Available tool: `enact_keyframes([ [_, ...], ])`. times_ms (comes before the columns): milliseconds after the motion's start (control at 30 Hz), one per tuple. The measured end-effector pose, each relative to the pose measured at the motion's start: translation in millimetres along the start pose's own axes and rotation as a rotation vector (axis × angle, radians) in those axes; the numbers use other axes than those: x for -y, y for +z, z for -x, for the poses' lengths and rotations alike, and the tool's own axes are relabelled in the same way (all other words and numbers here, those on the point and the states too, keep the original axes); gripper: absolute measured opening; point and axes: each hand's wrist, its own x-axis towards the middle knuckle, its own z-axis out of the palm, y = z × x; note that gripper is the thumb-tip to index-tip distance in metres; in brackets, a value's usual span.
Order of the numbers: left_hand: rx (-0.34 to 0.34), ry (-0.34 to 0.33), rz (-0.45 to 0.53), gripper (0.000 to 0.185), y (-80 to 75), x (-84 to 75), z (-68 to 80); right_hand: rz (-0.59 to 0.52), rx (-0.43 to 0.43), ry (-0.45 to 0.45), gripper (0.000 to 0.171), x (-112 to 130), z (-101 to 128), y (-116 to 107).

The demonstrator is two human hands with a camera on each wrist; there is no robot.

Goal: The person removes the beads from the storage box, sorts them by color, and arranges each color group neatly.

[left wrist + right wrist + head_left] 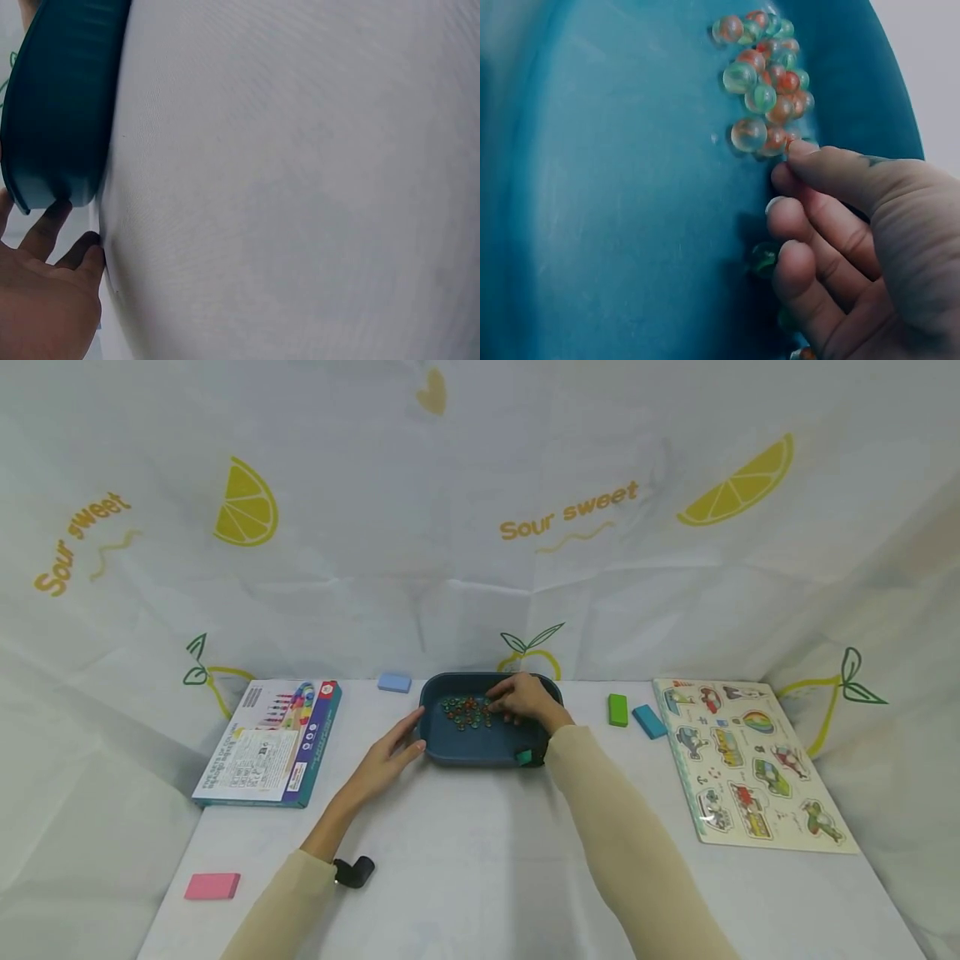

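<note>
Right hand (525,697) inside the blue tray (480,750), fingers curled, fingertips touching the heap of glass marbles (467,712); grasp on a marble not discernible. Left hand (390,758) relaxed, fingers straight, steadying the tray's left wall. Green block (617,710) right of tray; puzzle board (750,760) farther right.
</note>
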Motion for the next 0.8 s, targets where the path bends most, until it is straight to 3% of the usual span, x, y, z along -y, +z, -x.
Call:
enact_keyframes([
  [300,0.004,-0.017,-0.014,0.065,-0.4,0.8,-0.1,0.003,0.015,0.0,0.029,2.1,-1.7,1.3],
  [800,-0.015,0.016,-0.019,0.062,2.4,2.5,-0.8,0.057,0.0,-0.043,0.021,-0.3,-2.2,1.4],
])
